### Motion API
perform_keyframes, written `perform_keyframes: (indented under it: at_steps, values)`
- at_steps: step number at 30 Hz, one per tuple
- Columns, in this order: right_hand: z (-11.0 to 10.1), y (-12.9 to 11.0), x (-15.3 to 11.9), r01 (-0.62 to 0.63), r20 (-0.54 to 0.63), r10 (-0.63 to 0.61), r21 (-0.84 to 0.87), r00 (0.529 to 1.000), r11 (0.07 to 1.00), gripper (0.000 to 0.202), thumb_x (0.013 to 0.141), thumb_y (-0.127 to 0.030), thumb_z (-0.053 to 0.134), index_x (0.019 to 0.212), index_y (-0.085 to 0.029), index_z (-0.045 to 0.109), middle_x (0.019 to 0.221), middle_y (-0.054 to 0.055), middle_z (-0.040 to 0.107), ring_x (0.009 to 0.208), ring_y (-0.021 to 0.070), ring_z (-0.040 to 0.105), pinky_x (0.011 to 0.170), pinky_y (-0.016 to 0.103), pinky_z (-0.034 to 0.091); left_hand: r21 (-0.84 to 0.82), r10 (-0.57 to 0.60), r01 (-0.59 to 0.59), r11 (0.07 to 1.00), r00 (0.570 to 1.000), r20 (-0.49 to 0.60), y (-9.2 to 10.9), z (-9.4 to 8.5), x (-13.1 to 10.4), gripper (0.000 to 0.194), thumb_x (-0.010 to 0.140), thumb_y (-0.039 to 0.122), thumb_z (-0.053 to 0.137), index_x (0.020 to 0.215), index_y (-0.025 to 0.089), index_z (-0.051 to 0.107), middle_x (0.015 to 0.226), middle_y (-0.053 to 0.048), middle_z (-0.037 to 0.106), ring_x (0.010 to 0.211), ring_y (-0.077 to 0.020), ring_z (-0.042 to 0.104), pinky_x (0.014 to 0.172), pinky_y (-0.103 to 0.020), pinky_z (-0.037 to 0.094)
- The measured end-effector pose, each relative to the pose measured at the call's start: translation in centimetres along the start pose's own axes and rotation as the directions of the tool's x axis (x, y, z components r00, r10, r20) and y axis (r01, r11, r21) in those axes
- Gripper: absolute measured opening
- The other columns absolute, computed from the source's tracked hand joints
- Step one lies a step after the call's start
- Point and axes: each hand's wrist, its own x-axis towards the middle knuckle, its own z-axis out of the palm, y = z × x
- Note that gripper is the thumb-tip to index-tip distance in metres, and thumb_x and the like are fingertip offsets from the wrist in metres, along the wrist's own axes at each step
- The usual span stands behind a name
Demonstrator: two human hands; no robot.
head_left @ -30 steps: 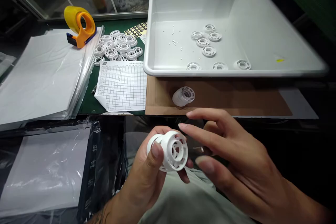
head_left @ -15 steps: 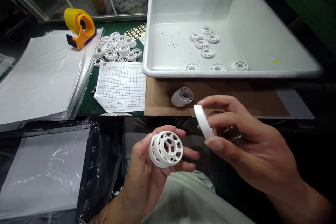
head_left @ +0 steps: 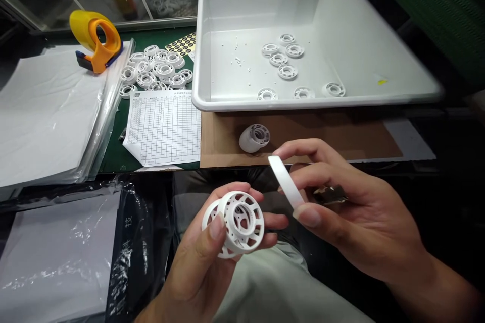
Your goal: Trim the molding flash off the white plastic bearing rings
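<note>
My left hand (head_left: 199,262) is closed round two white slotted plastic rings (head_left: 254,201), with the thumb pressed on the rear one. They overlap off-centre, and the front ring shows its hub and windows. Opposite it, my right hand (head_left: 356,222) pinches another white plastic ring (head_left: 285,180) by its rim between thumb and fingers. That ring stands almost edge-on, so its face is hidden. A small dark, shiny metal piece (head_left: 330,195) is tucked in the right hand's fingers; its kind cannot be made out. A short stack of white rings (head_left: 248,140) rests on the cardboard beyond both hands.
A white tray (head_left: 318,106) holds several rings and small white scraps. Left of it are a pile of rings (head_left: 164,69), a printed form (head_left: 162,131), a sticker sheet (head_left: 182,44), an orange tape dispenser (head_left: 104,53) and plastic bags (head_left: 49,111). Cardboard (head_left: 322,136) covers the table's front edge.
The two rings in my left hand have slid further apart, and the left thumb has moved onto the rear one. The ring in my right hand has tilted more. The camera view has shifted slightly.
</note>
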Motion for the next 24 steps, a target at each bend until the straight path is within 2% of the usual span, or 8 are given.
perform_keyframes:
  at_steps: [6, 9, 11, 14, 17, 20, 22, 24]
  values:
    - [0.1, -0.1, -0.3, 0.023, 0.032, -0.023, 0.009, 0.999, 1.0, 0.027, 0.111, -0.051, 0.067, 0.102, -0.026, 0.072, 0.126, 0.008, 0.064, 0.114, 0.0246, 0.071, 0.058, 0.018, 0.058, 0.018, -0.007, 0.007, 1.0, 1.0, 0.001, -0.2, -0.2, -0.1, 0.031, 0.096, 0.041, 0.08, 0.121, 0.024, 0.084, 0.12, -0.005, 0.083, 0.106, -0.0238, 0.082, 0.094, -0.026, 0.066]
    - [-0.4, 0.7, 0.6, 0.052, 0.027, -0.051, -0.074, 0.998, 0.996, 0.021, 0.111, -0.043, 0.069, 0.103, -0.024, 0.072, 0.126, 0.008, 0.065, 0.093, 0.02, 0.072, 0.059, 0.022, 0.058, 0.042, -0.003, 0.004, 0.999, 1.0, -0.02, -0.1, -0.5, -0.1, 0.034, 0.093, 0.046, 0.082, 0.12, 0.025, 0.084, 0.122, -0.004, 0.08, 0.109, -0.0264, 0.082, 0.094, -0.028, 0.066]
    - [-0.9, 1.9, 1.5, 0.088, -0.001, -0.091, -0.214, 0.996, 0.973, 0.012, 0.107, -0.033, 0.073, 0.102, -0.021, 0.073, 0.125, 0.009, 0.067, 0.077, 0.0152, 0.068, 0.058, 0.023, 0.056, 0.053, -0.005, 0.006, 0.999, 1.0, -0.021, -0.1, -0.6, 0.0, 0.036, 0.093, 0.049, 0.082, 0.12, 0.026, 0.084, 0.123, -0.005, 0.08, 0.109, -0.0268, 0.082, 0.093, -0.028, 0.066]
    - [-1.7, 4.2, 3.0, 0.133, -0.015, -0.158, -0.466, 0.987, 0.874, 0.01, 0.103, -0.027, 0.074, 0.101, -0.017, 0.075, 0.122, 0.011, 0.068, 0.074, 0.0153, 0.067, 0.06, 0.026, 0.054, 0.067, 0.015, -0.014, 0.998, 1.0, -0.019, 0.0, -0.8, 0.1, 0.039, 0.092, 0.052, 0.081, 0.121, 0.026, 0.084, 0.12, -0.005, 0.08, 0.104, -0.0255, 0.083, 0.088, -0.027, 0.067]
    - [-1.6, 5.7, 3.7, 0.155, 0.02, -0.179, -0.6, 0.984, 0.785, 0.017, 0.105, -0.029, 0.068, 0.102, -0.015, 0.076, 0.122, 0.013, 0.068, 0.076, 0.0177, 0.069, 0.063, 0.029, 0.055, 0.072, 0.056, -0.054, 0.996, 0.998, -0.035, 0.0, -0.8, 0.1, 0.039, 0.093, 0.053, 0.08, 0.12, 0.025, 0.084, 0.116, -0.005, 0.08, 0.095, -0.0238, 0.083, 0.082, -0.026, 0.068]
    - [-0.6, 6.2, 4.1, 0.136, 0.06, -0.135, -0.729, 0.989, 0.671, 0.019, 0.106, -0.03, 0.065, 0.109, -0.017, 0.078, 0.125, 0.013, 0.068, 0.081, 0.0211, 0.072, 0.067, 0.031, 0.056, 0.087, 0.1, -0.093, 0.992, 0.992, -0.074, 0.0, -0.8, 0.0, 0.039, 0.096, 0.052, 0.076, 0.121, 0.023, 0.084, 0.115, -0.007, 0.081, 0.09, -0.0229, 0.083, 0.079, -0.027, 0.067]
    - [0.1, 6.4, 4.4, 0.104, 0.067, -0.084, -0.795, 0.994, 0.598, 0.019, 0.104, -0.029, 0.065, 0.109, -0.018, 0.08, 0.117, 0.012, 0.069, 0.079, 0.0233, 0.071, 0.063, 0.032, 0.051, 0.099, 0.112, -0.102, 0.99, 0.989, -0.098, 0.1, -0.8, 0.0, 0.04, 0.096, 0.053, 0.076, 0.121, 0.022, 0.084, 0.114, -0.009, 0.081, 0.088, -0.0227, 0.082, 0.078, -0.028, 0.067]
    - [0.7, 6.7, 4.8, 0.086, 0.076, -0.041, -0.821, 0.996, 0.564, 0.018, 0.101, -0.029, 0.068, 0.108, -0.019, 0.081, 0.103, 0.011, 0.069, 0.07, 0.0232, 0.068, 0.058, 0.032, 0.045, 0.096, 0.109, -0.098, 0.991, 0.988, -0.112, 0.1, -0.9, 0.1, 0.042, 0.094, 0.054, 0.077, 0.12, 0.022, 0.084, 0.112, -0.01, 0.081, 0.086, -0.0226, 0.082, 0.076, -0.029, 0.068]
